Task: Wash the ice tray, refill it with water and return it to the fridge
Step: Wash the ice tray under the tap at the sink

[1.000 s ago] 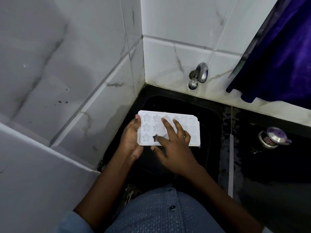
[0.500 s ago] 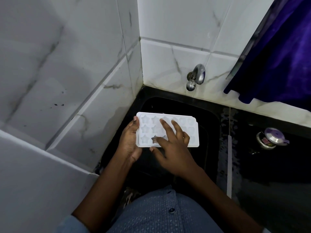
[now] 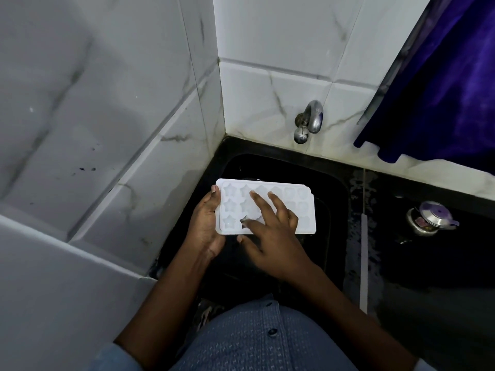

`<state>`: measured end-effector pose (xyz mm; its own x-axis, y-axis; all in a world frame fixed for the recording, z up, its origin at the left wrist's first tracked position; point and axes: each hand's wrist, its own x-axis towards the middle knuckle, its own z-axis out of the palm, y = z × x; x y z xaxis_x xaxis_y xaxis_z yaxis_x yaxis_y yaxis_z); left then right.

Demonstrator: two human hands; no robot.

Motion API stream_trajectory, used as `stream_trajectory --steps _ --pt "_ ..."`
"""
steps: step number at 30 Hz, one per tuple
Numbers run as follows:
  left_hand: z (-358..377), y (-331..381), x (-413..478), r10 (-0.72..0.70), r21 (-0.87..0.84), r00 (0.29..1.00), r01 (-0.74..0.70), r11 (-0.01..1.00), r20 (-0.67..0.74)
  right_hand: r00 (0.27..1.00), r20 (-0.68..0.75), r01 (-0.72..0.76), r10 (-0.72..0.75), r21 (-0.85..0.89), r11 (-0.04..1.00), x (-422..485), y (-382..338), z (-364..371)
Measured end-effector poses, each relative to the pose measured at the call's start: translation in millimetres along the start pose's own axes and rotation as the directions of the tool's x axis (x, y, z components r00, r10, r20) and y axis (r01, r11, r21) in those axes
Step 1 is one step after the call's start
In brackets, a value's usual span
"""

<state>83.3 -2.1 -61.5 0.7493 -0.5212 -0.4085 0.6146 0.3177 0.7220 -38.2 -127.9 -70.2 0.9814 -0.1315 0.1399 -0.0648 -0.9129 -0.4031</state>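
Shirt [image 3: 257, 341] first, blue with a dark button, filling six o'clock of the view, and both forearms reach up from it toward the middle. Left hand [image 3: 205, 228] has the ice tray [image 3: 305, 210] by its short nine-o'clock end, thumb laid over the top rim, fingers curled beneath. Right hand [image 3: 276, 236] lies on top, fingers [image 3: 261, 207] spread and fairly straight across the star-shaped moulds. One fingertip is down at a mould in the near row that looks darker than the others; whether that is water or shadow I cannot tell. So the hands are close together, one clamped on the tray's end, the other simply resting on its face. The tray is white, held about level over the black sink [image 3: 337, 210]. Beyond it at twelve o'clock, a chrome tap [image 3: 310, 120] juts from the white marbled tiles [image 3: 267, 49]. Out at three o'clock, on the wet black surface [image 3: 428, 277], sits a small steel pot [image 3: 431, 216] with a purple lid, well apart from the tray. Up at one o'clock a purple cloth [image 3: 450, 89] hangs down the wall.
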Motion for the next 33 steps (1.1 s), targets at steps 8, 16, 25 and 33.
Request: stream_trajectory --steps 8,16,25,33 --pt "1.8 0.6 5.6 -0.010 0.001 1.000 0.010 1.000 0.006 0.999 -0.034 -0.016 0.016 0.005 1.000 0.5 1.0 -1.5" --pt "0.3 -1.4 9.8 -0.031 -0.006 0.999 0.031 1.000 -0.016 0.994 -0.104 0.025 -0.011 0.132 0.991 -0.7 -2.5 -9.7" --pt "3.0 -5.7 10.3 -0.083 -0.023 0.997 0.083 0.996 0.010 0.996 0.079 0.048 -0.046 -0.027 0.998 8.7 -11.3 -5.7" --pt "-3.3 -4.7 8.9 -0.042 -0.042 0.999 0.041 0.998 -0.025 0.998 0.035 0.055 -0.055 -0.007 0.998 12.3 -17.8 -7.6"
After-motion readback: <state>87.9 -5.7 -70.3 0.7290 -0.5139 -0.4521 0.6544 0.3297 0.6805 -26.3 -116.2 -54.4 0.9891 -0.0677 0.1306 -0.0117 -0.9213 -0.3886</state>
